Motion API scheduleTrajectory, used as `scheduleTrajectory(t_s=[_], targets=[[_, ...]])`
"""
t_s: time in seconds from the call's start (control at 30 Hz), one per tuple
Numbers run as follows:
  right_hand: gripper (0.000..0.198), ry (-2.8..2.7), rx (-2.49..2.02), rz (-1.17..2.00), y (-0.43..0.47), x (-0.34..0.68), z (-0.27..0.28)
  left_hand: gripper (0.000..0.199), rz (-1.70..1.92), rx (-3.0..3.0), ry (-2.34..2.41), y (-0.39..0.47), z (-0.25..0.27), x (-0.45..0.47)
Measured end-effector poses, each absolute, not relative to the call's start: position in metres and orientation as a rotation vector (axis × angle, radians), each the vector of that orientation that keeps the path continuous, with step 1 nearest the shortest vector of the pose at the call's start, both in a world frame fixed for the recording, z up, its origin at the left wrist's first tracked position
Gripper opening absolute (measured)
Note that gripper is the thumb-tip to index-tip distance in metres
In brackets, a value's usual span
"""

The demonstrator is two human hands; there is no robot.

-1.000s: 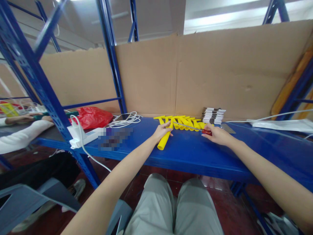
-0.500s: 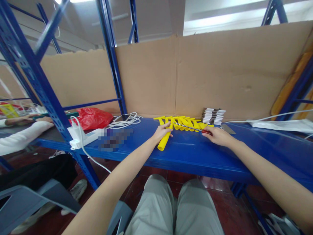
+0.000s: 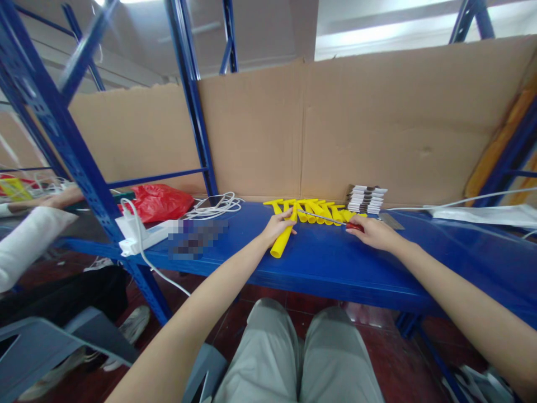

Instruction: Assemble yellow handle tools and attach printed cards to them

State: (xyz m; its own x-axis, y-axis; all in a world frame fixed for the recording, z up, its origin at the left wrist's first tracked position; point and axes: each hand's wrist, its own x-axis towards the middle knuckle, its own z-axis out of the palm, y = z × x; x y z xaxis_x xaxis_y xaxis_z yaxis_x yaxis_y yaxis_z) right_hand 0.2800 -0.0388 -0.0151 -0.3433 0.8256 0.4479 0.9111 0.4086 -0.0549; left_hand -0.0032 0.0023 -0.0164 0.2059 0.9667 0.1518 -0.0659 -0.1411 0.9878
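Observation:
My left hand [image 3: 277, 228] is closed around a yellow T-shaped plastic handle [image 3: 282, 243], whose round hollow end points toward me. In my right hand [image 3: 371, 232] is a screwdriver with a dark red grip [image 3: 354, 226]. Its long metal shaft runs left, and the tip meets the head end of the held handle near my left fingers; the exact contact is too small to make out. Behind my hands, several more yellow T-shaped handles [image 3: 321, 215] lie side by side in a row on the blue shelf table [image 3: 319, 257].
A stack of white pieces with dark bands [image 3: 366, 198] stands behind my right hand, near a flat metal plate [image 3: 392, 221]. To the left are a red plastic bag [image 3: 161, 202], coiled white cable [image 3: 218, 207] and a power strip [image 3: 157, 232]. Another person's arm [image 3: 36, 240] shows at far left.
My hands, the screwdriver and the held handle look almost unchanged. At the far left, the other person's arm has shifted, with the hand raised slightly.

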Motion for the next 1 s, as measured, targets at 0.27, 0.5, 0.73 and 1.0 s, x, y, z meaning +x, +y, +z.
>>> scheduleTrajectory(t_s=[0.27,0.5,0.73,1.0], targets=[[0.014,-2.232,-1.436,-0.208,-0.036,0.282,-0.0186,0.064,1.165,1.391,0.959,0.0054,-0.0184,-0.0039],[0.015,-2.234,-1.495,-0.292,-0.0363,0.2822,-0.0174,0.064,1.176,1.403,0.951,0.0071,-0.0208,-0.0037],[0.017,-2.261,-1.521,-0.328,-0.0394,0.2793,-0.0147,0.064,1.168,1.411,0.948,0.0065,-0.0205,-0.0051],[0.017,-2.249,-1.462,-0.21,-0.0352,0.2811,-0.0177,0.064,1.172,1.407,0.933,0.007,-0.0208,-0.0042]])
